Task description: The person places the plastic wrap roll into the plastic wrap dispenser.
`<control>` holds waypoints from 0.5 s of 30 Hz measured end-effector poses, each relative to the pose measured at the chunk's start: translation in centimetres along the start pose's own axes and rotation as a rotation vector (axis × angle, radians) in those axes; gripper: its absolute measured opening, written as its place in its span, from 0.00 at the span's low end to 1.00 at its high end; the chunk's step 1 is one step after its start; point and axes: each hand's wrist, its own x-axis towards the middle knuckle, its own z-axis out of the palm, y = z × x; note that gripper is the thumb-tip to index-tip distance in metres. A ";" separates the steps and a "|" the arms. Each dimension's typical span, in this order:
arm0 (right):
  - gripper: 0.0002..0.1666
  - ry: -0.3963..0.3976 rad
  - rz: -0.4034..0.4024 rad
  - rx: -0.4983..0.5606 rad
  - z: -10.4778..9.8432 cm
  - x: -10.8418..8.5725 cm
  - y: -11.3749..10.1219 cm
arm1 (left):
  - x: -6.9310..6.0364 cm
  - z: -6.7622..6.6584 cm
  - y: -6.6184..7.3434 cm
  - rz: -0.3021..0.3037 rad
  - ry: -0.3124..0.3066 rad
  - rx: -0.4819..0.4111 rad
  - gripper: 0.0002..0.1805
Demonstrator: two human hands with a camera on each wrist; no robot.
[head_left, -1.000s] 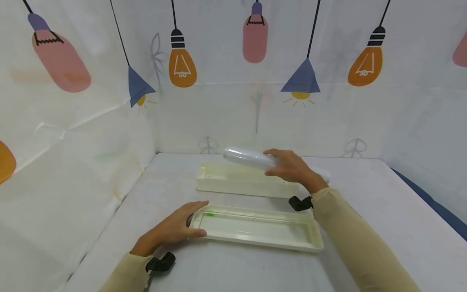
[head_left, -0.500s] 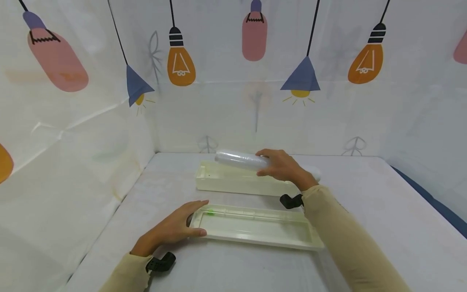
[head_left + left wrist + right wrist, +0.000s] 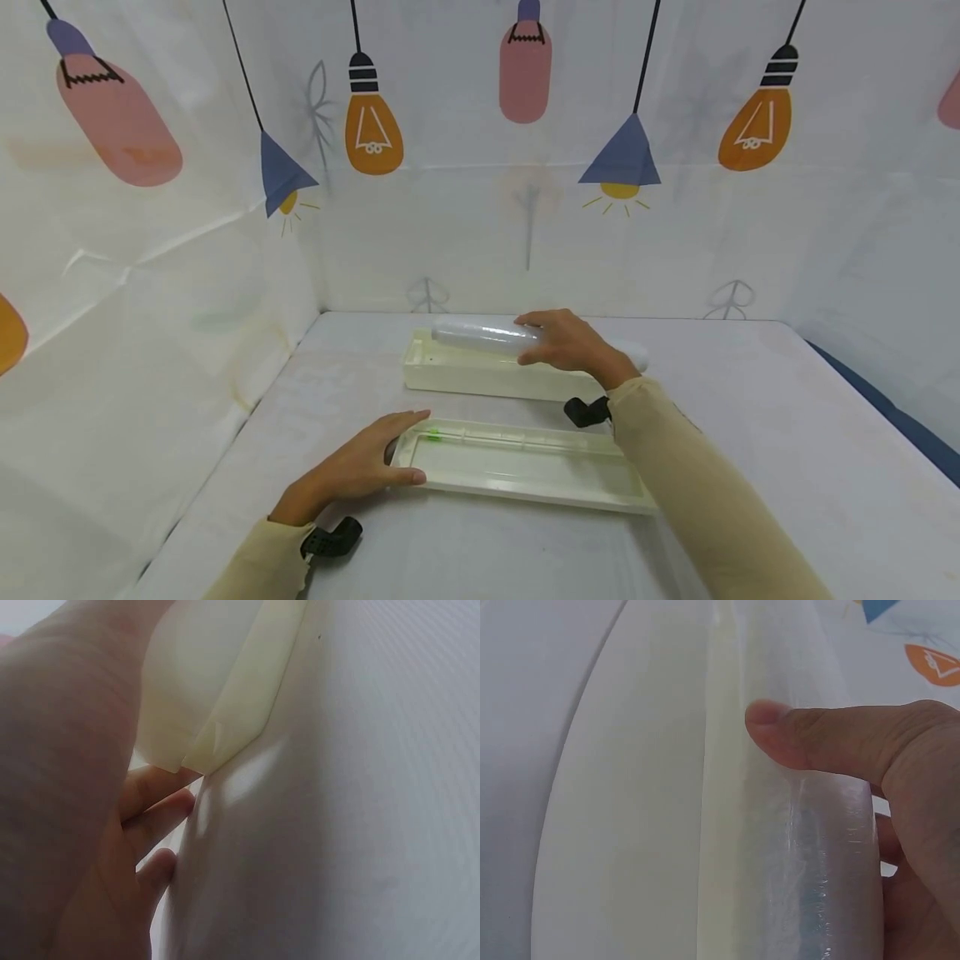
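Observation:
My right hand [image 3: 566, 342] grips a clear roll of cling film [image 3: 483, 336] around its middle. In the right wrist view the thumb lies across the film [image 3: 810, 855], with the other fingers mostly hidden behind it. The roll is just over a long cream plastic box [image 3: 480, 379], its left end at the box's opening and its right end past the wrist. My left hand [image 3: 360, 462] grips the left end of a shallow cream lid [image 3: 525, 500], thumb at the near edge and a finger at the far edge. The left wrist view shows fingers by the lid's corner [image 3: 232, 712].
A white-covered table [image 3: 750, 467] carries the box at the back and the lid in front of it. White sheets printed with lamps and bulbs [image 3: 450, 233] rise behind and on both sides. The right sleeve [image 3: 690, 475] covers the lid's right end.
My right hand has moved left and slightly down with the roll of cling film, bringing its left end down to the box. The left hand and the lid stay put.

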 end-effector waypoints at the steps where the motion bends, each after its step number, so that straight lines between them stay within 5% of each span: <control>1: 0.39 -0.005 0.003 0.001 0.0 0.0 -0.1 | 0.0 0.0 0.0 0.001 -0.001 0.000 0.51; 15: 0.39 -0.055 -0.017 -0.028 0.6 1.3 -0.8 | -0.1 -0.2 0.3 0.001 -0.007 -0.004 0.51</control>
